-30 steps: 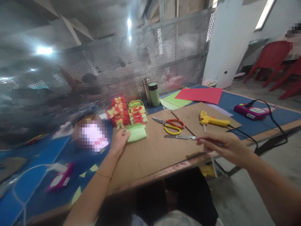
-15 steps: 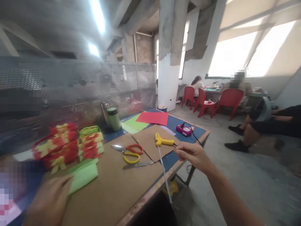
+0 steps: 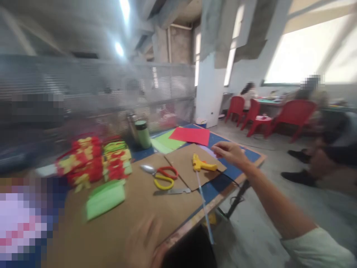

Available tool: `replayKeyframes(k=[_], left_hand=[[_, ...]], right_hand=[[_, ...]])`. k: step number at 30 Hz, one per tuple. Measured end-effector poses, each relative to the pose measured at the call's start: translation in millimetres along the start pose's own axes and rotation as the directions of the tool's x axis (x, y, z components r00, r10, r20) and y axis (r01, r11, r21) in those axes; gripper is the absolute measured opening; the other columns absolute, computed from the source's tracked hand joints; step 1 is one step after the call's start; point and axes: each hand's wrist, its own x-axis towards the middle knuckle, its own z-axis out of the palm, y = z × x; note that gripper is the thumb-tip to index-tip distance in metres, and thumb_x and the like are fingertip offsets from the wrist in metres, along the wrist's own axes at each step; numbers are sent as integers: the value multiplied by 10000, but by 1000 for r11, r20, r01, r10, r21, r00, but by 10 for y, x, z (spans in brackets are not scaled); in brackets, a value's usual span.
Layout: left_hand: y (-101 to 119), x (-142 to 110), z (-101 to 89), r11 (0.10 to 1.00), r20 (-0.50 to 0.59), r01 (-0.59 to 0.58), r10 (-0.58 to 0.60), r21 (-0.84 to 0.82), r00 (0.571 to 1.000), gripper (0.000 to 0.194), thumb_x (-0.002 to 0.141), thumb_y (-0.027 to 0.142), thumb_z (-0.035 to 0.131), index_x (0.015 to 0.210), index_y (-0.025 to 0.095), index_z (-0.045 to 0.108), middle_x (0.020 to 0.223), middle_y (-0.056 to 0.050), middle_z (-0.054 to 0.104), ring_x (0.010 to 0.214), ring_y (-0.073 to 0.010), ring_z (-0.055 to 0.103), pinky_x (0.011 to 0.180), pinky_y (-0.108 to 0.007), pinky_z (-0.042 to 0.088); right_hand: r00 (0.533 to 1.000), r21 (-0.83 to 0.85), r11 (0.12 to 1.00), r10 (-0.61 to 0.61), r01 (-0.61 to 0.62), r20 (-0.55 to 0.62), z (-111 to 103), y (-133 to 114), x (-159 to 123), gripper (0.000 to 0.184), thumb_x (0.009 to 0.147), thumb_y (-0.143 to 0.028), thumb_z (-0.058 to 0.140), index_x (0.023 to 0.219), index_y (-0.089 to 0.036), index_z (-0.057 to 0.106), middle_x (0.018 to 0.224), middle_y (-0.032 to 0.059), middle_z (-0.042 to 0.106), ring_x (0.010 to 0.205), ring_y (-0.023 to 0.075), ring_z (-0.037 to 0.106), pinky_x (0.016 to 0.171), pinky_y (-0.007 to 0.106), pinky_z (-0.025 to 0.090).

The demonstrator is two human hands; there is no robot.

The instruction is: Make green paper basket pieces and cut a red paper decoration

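My right hand (image 3: 230, 153) is over the far right of the table, its fingers bent together near a lilac sheet (image 3: 206, 150). What they hold, if anything, is hidden. A yellow glue gun (image 3: 205, 165) with a long clear glue stick (image 3: 205, 206) rests on the cardboard, in front of that hand. My left hand (image 3: 143, 238), smeared by motion, is low over the brown board (image 3: 119, 230) near the front edge. A folded light green sheet (image 3: 106, 201) lies to its left. Red-and-yellow-handled scissors (image 3: 160, 176) and a flat metal blade (image 3: 174, 191) lie in the middle.
Red and yellow craft pieces (image 3: 86, 160) stand at the left, with a second bundle (image 3: 117, 162) beside them. A green cup (image 3: 142, 134) and red paper (image 3: 191, 136) are farther back. A dark cord (image 3: 230, 178) crosses the right edge. People sit beyond, near red chairs (image 3: 294, 115).
My left hand has left the green sheet and moved right toward the front edge. My right hand has gone from the glue gun's cord to farther back, covering the purple box's place. The view has shifted.
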Motion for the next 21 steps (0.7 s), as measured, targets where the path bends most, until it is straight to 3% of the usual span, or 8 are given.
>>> replayKeyframes(k=[3,9,14,18,21], left_hand=[[209,44,-97,990,40,141,-141,7,989,415,985,367,563,1340,161,628,1348,-149,674,1252,-297,636,981,-404,582],[420,140,-127,955,45,287,-284,-78,958,373,1017,344,468,1280,149,647,1279,-169,691,1246,-300,630,980,-450,581],[399,280,-365,940,216,311,-277,-143,936,358,998,316,539,1293,140,637,1293,-165,696,1254,-289,634,1000,-447,581],[370,312,-401,928,217,322,-280,-186,935,362,997,347,551,1272,133,646,1302,-155,699,1254,-295,638,1012,-457,577],[366,260,-325,931,172,308,-277,-196,945,349,1002,356,541,1254,141,652,1300,-145,700,1251,-289,638,1004,-436,571]], right_hand=[[996,12,999,-50,49,73,104,-30,224,510,743,-717,681,692,-210,673,586,24,660,526,160,607,512,262,470],[968,-233,961,-96,151,232,298,-68,697,598,758,-793,532,688,-213,665,609,63,676,580,207,632,573,318,488],[967,-330,934,-57,139,247,463,-120,989,392,801,-578,608,744,-202,703,613,67,705,587,206,625,579,318,450],[973,-410,904,-26,121,230,490,-116,1112,192,848,-340,639,736,-200,707,616,48,723,621,197,663,624,301,476],[979,-457,882,-28,119,200,418,-118,1127,227,897,-291,644,704,-187,705,584,37,706,589,175,662,620,280,493]])
